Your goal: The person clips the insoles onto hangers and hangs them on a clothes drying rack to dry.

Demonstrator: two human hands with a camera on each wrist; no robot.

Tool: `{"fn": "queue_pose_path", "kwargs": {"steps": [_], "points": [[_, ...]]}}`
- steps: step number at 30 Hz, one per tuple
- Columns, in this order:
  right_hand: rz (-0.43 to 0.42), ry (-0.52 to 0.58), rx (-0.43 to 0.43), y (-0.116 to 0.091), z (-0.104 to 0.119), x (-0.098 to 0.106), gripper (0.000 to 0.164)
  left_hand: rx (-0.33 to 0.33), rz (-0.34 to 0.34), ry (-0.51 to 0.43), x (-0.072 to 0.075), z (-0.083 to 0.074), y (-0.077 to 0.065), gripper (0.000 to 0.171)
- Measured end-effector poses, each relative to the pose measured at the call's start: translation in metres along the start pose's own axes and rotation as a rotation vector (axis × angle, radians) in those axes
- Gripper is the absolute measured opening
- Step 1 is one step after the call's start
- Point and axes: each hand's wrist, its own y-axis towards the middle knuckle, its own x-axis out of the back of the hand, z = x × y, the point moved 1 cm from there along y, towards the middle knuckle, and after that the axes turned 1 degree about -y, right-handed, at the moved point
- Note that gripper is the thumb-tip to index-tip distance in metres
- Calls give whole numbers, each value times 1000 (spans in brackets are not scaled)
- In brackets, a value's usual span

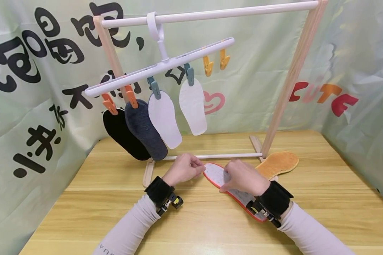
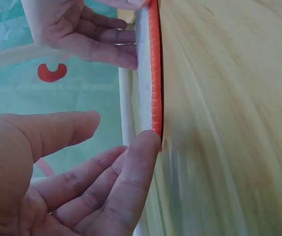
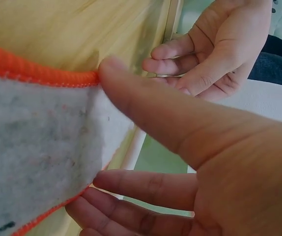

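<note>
A grey insole [image 1: 214,173] with a red-orange stitched rim lies slanting on the table, its speckled side up. My right hand [image 1: 247,177] spans its width and grips it, the thumb [image 3: 131,98] on one edge and the fingers on the opposite edge. At the insole's far tip is my left hand [image 1: 182,170]. In the left wrist view its index finger [image 2: 133,182] touches that tip, while the thumb [image 2: 67,130] stands apart. An orange fuzzy insole [image 1: 279,163] lies beyond my right hand, partly hidden by it.
A white hanger [image 1: 164,66] hangs tilted from a rack's top bar [image 1: 236,13]. Clips hold a black insole [image 1: 122,136], a dark grey one [image 1: 144,125] and two white ones. Two yellow clips [image 1: 208,66] at the right hold nothing. The rack's lower bar [image 1: 229,156] runs behind my hands.
</note>
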Motion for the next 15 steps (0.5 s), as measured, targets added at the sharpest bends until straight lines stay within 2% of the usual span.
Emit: {"fn": "queue_pose_path", "kwargs": {"steps": [8, 15], "points": [[2, -71, -7, -1, 5, -2, 45, 32, 37, 1, -2, 2, 0, 15], [5, -102, -9, 0, 8, -4, 40, 28, 49, 5, -3, 2, 0, 15]]}}
